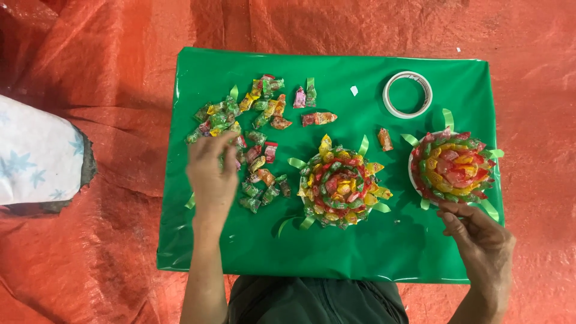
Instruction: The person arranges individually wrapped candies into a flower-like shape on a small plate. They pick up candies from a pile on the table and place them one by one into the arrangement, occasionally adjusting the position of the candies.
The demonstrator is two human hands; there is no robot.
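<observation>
2 candy rosettes on green sheet. Left hand, fingers loosely open, nothing gripped, over loose wrapped candies. Right hand fingertips touch right rosette lower rim, holding nothing. Centre rosette near tape roll.

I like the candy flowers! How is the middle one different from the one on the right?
The middle candy flower looks greener and yellower; the right candy flower looks redder. The middle one lies untouched mid-sheet; the right one sits at the green sheet's edge, with the right hand at its rim. Both are round, of wrapped sweets with green ribbon loops.
</observation>
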